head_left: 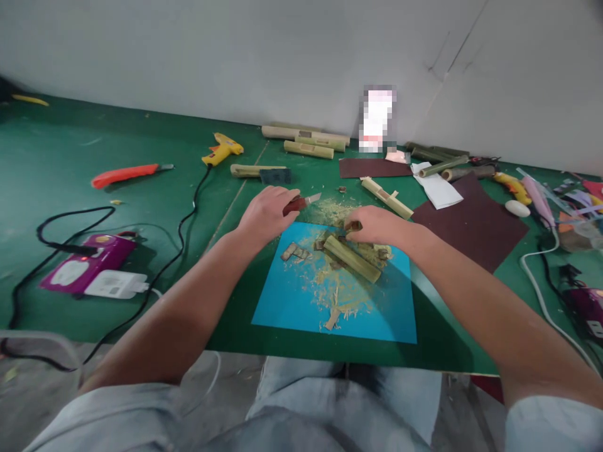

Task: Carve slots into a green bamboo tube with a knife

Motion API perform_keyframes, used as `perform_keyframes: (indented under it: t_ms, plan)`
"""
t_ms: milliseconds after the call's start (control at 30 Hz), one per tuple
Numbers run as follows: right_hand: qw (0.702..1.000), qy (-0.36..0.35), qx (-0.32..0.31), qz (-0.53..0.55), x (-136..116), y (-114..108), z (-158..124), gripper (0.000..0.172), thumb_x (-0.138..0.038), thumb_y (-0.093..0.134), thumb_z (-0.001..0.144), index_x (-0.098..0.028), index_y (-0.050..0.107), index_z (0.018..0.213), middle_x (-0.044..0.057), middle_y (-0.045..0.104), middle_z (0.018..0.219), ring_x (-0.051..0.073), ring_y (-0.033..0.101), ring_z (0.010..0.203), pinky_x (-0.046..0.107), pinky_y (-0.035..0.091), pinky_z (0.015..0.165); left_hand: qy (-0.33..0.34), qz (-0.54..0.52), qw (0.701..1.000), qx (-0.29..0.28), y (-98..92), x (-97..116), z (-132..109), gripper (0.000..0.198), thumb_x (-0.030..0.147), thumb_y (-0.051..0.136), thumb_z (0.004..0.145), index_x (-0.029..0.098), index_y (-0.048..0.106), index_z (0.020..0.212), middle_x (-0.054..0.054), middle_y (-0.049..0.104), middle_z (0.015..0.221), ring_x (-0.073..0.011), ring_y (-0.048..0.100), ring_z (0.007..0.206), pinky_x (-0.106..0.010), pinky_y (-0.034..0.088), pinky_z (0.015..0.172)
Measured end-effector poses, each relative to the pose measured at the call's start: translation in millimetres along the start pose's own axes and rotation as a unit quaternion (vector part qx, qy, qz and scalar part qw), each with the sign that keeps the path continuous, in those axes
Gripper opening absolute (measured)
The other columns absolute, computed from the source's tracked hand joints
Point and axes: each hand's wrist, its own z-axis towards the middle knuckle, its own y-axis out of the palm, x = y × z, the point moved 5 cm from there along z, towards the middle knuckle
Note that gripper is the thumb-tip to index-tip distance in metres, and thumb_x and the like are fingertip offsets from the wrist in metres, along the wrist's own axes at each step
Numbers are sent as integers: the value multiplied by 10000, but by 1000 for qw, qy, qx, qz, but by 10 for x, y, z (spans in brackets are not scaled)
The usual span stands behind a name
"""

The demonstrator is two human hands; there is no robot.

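My left hand is closed around a small knife with a reddish handle, its blade pointing right above the green table. Over the far right part of a blue sheet, the fingers of my right hand are curled; a small brownish piece shows at them, too small to name. Just below that hand a green bamboo tube lies slantwise on the sheet. Pale shavings and small bamboo chips are scattered around the tube.
A yellow glue gun, an orange cutter and a purple power strip with black cables lie left. Cut bamboo tubes line the back. A notched tube, brown sheets and a white egg-shaped object lie right.
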Motion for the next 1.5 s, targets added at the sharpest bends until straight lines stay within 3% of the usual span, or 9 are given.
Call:
perform_keyframes:
  t_ms: [67, 133, 267, 533, 800, 1067, 1300, 1500]
  plan:
    - [997, 31, 69, -11, 113, -17, -63, 214, -357, 631, 859, -210, 728, 980, 70, 702, 992, 195, 599, 858, 307, 383, 666, -2, -2, 1000, -1, -5, 3, -1, 382, 278, 544, 892, 150, 644, 1238, -123, 690, 1108, -278, 609, 1047, -419, 492, 969]
    - [992, 76, 97, -35, 255, 4, -126, 209, -346, 653, 844, -199, 725, 973, 91, 690, 1032, 214, 602, 908, 319, 395, 700, -7, -3, 1000, -2, -11, -2, -2, 389, 287, 545, 892, 148, 643, 1242, -123, 688, 1120, -277, 606, 1056, -414, 489, 979]
    - [991, 102, 81, -11, 370, 86, -222, 253, -325, 693, 813, -191, 718, 1026, 93, 683, 1057, 218, 609, 920, 324, 416, 707, -12, -8, 1000, -9, 3, -20, 0, 413, 298, 557, 878, 142, 640, 1252, -131, 686, 1139, -285, 603, 1071, -426, 491, 981]
    - [993, 104, 63, 11, 196, 39, -260, 93, -249, 651, 842, -198, 728, 854, 97, 702, 1032, 202, 631, 889, 311, 428, 684, -13, -23, 1000, -1, 19, -46, -5, 410, 311, 557, 872, 167, 644, 1246, -128, 685, 1150, -287, 607, 1070, -439, 493, 983]
    - [974, 201, 68, -78, 359, 22, -330, 180, -257, 696, 801, -178, 716, 962, 122, 708, 993, 230, 635, 871, 308, 394, 626, -7, -19, 1000, -9, 20, -17, -9, 389, 308, 541, 884, 165, 640, 1232, -126, 686, 1131, -281, 609, 1059, -428, 490, 979]
    - [971, 203, 60, -107, 280, 83, -394, 220, -211, 651, 842, -156, 681, 1052, 139, 712, 1029, 230, 640, 885, 304, 374, 616, 6, -12, 1000, -14, 40, 22, 4, 386, 298, 534, 882, 155, 640, 1225, -132, 697, 1118, -287, 619, 1060, -436, 494, 975]
    - [970, 207, 51, -120, 223, 120, -428, 108, -177, 604, 854, -166, 682, 928, 114, 698, 980, 216, 638, 839, 295, 360, 589, 7, -12, 1000, -10, 32, 27, 1, 386, 313, 532, 886, 159, 644, 1221, -127, 700, 1118, -285, 621, 1063, -428, 495, 972]
    - [970, 203, 57, -125, 185, 135, -467, 130, -163, 557, 875, -167, 684, 897, 104, 672, 984, 195, 610, 817, 293, 353, 593, -2, -27, 999, -19, 44, 17, 2, 396, 306, 532, 886, 167, 641, 1241, -131, 696, 1124, -298, 615, 1072, -462, 493, 978]
